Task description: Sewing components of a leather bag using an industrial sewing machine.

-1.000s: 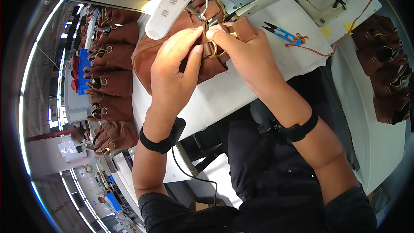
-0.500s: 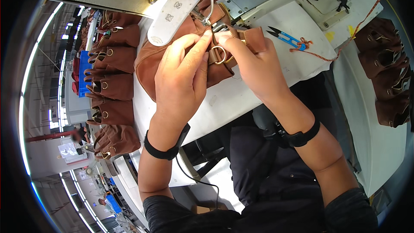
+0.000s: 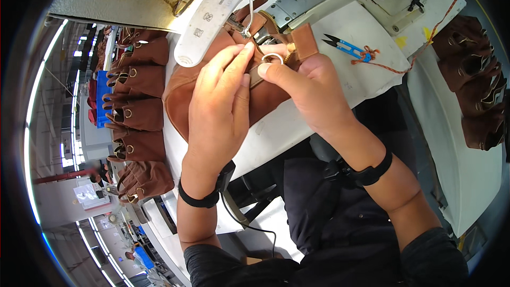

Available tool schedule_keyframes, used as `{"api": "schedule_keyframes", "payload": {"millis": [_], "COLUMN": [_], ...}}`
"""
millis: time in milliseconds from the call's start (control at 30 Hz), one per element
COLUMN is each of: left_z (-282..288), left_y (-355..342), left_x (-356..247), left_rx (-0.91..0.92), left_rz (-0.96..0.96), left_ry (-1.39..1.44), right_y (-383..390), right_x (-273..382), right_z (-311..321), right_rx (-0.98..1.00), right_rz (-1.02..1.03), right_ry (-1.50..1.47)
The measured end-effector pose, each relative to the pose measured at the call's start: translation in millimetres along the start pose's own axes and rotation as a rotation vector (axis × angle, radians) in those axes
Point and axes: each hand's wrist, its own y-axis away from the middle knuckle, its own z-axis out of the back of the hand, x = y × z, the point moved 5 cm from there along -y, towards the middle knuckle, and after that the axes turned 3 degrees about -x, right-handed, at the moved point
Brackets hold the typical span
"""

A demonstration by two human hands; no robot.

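Observation:
A brown leather bag (image 3: 183, 93) lies under the needle area (image 3: 247, 32) of a sewing machine. My left hand (image 3: 219, 101) is closed on it, fingers together and fingertips at the seam just below the needle. With my right hand (image 3: 316, 90) I grip the bag's zippered edge beside a metal ring (image 3: 273, 56). The right thumb presses by the ring, and a finger shows behind it near the gold zipper. A square leather tab (image 3: 304, 41) stands up above that hand. My left fingers hide part of the seam.
Blue thread snips (image 3: 345, 48) tied to an orange cord (image 3: 390, 69) lie on the white table (image 3: 366, 24), right of the bag. A white machine guard (image 3: 204, 24) overhangs the bag. Brown bags (image 3: 141, 79) line the left side; more bags (image 3: 470, 69) sit at the far right.
My right thumb has moved down from near the needle to beside the ring, and the ring has tipped up. The leather tab now stands more upright. My left hand keeps its hold.

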Motion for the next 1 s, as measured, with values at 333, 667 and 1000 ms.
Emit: {"api": "schedule_keyframes", "payload": {"millis": [333,667,1000], "left_z": [-15.6,-22.6,-30.6], "left_y": [11.0,13.1,13.3], "left_x": [-11.6,-11.7,-6.0], "left_rx": [-0.061,-0.173,-0.264], "left_rz": [0.105,0.170,0.366], "left_ry": [-0.125,-0.057,0.290], "right_y": [-16.0,-28.7,-31.3], "right_x": [-0.2,4.8,4.9], "right_z": [-2.0,3.5,5.3], "right_rx": [-0.053,-0.039,-0.190], "right_rz": [0.054,0.148,0.253], "right_ry": [-0.151,0.024,0.220]}}
